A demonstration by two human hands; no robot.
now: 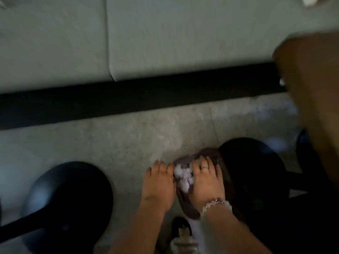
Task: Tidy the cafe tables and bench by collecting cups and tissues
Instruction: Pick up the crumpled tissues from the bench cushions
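Low over the floor, both my hands are at a dark brown bag-like holder (211, 154) with crumpled white tissues (183, 177) inside it. My left hand (158, 182) is at its left edge, thumb against the rim, and seems to pinch it. Wearing a ring and a bead bracelet, my right hand (207, 180) lies over the holder beside the tissues, fingers reaching to its far rim. The blur hides the exact grip. Another white tissue (310, 1) lies on the bench at the top right.
A pale cushioned bench (165, 37) with a black base (146, 99) runs across the top. Two round black table feet stand on the concrete floor, one at the left (69, 198) and one at the right (256, 171). A blurred brown tabletop (315, 88) overhangs at the right.
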